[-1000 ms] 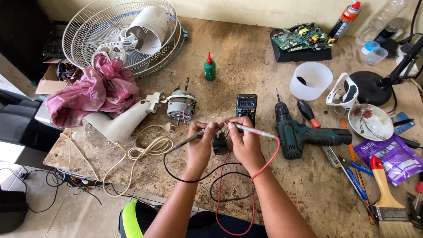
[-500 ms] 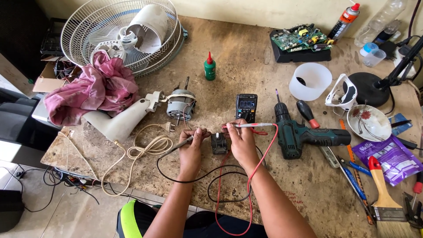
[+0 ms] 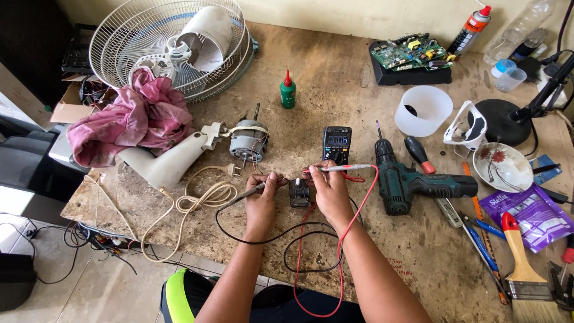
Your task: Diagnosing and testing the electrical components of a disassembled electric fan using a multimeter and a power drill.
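My left hand [image 3: 262, 197] grips a black test probe [image 3: 242, 195] that points toward a small black component [image 3: 299, 192] on the bench. My right hand [image 3: 327, 185] holds a red test probe [image 3: 342, 168] lying across its fingers, its fingertips next to the same component. A black lead and a red lead [image 3: 353, 227] loop back toward me. A black multimeter [image 3: 336, 144] with a lit display lies just beyond my hands. A small fan motor [image 3: 247, 141] sits to its left.
A green cordless drill [image 3: 412, 182] lies right of my hands. A fan grille [image 3: 173, 45], pink cloth [image 3: 131, 122], white fan neck [image 3: 170, 161] with coiled cord [image 3: 203, 194] fill the left. Green oil bottle [image 3: 288, 91], circuit board [image 3: 409, 55], plastic cup [image 3: 423, 110], paintbrush [image 3: 523, 269], screwdrivers nearby.
Both hands came down from a raised position to the bench beside the small black component. The red probe now lies level in front of the multimeter.
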